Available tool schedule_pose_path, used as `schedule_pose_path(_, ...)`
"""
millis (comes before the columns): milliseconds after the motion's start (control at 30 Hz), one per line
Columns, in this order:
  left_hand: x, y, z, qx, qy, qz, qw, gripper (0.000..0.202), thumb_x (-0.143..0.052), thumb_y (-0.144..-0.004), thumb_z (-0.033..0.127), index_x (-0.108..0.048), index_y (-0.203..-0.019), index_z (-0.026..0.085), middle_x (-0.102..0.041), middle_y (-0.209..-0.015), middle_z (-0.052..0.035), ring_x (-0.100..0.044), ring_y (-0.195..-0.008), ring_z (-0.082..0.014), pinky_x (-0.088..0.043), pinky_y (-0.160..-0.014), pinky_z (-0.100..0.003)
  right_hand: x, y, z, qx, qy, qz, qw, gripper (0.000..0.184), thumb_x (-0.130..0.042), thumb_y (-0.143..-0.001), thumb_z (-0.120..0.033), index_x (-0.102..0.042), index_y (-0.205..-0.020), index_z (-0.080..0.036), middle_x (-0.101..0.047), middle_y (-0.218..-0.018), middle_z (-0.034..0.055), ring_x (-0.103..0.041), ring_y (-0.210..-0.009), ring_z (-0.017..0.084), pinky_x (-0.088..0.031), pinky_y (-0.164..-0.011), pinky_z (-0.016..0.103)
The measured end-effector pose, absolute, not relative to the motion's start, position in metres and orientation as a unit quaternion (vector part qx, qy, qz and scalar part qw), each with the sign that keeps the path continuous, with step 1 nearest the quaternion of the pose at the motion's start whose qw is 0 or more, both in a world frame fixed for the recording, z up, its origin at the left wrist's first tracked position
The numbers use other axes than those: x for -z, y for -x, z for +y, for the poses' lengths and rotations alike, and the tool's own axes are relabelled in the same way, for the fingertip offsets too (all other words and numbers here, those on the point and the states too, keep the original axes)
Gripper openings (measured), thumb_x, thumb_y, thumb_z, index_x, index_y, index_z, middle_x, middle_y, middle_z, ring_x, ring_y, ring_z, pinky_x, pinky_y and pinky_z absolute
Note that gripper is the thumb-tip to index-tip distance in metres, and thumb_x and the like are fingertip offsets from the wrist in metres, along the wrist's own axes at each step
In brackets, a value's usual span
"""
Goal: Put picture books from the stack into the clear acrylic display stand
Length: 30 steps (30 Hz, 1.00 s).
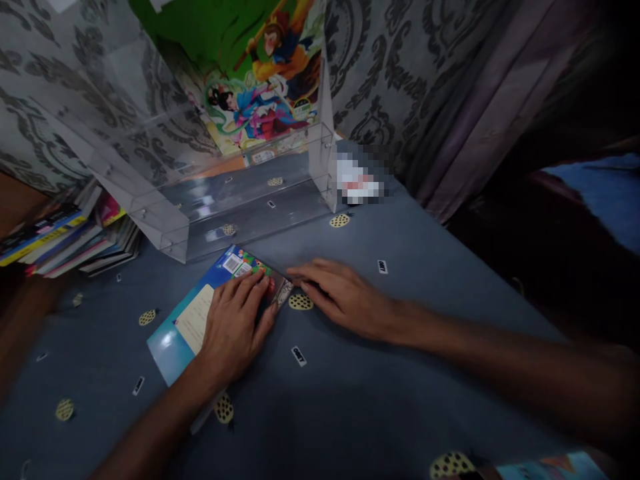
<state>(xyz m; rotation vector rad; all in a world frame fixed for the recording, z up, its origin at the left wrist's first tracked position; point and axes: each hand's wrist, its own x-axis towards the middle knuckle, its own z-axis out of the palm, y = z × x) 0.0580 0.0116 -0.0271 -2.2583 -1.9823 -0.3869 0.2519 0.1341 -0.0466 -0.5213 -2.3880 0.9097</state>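
Note:
A thin blue book (pixel 193 320) lies back-cover up on the blue-grey patterned cloth (pixel 350 400). My left hand (pixel 237 327) rests flat on the book, fingers stretched out toward its far right corner. My right hand (pixel 340 297) lies beside that corner, fingers extended flat and pointing left, fingertips touching the book's edge. Neither hand grips anything.
A clear acrylic box (pixel 225 193) stands just behind the book, with a colourful cartoon book (pixel 265 87) upright inside it. A pile of books (pixel 70 233) lies at the left. Patterned curtains hang behind. A dark area and blue surface are at the right.

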Motion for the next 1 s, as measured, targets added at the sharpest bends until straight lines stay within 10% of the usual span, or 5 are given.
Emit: schedule_pose_path(1000,0.025,-0.06,0.011,0.112,0.745,-0.654,0.066,0.035,-0.048,-0.1,0.033,-0.057,-0.129,0.016,-0.062,-0.136,-0.0118,-0.054,-0.121,-0.0305,-0.045,-0.099,-0.049,0.037,-0.256,0.131,-0.392,0.177,-0.845,0.317,0.04,-0.045,-0.098,-0.015,-0.05,-0.138,-0.018,-0.073,-0.116,0.0091,-0.067,-0.109,0.021,-0.053,-0.095,0.039)
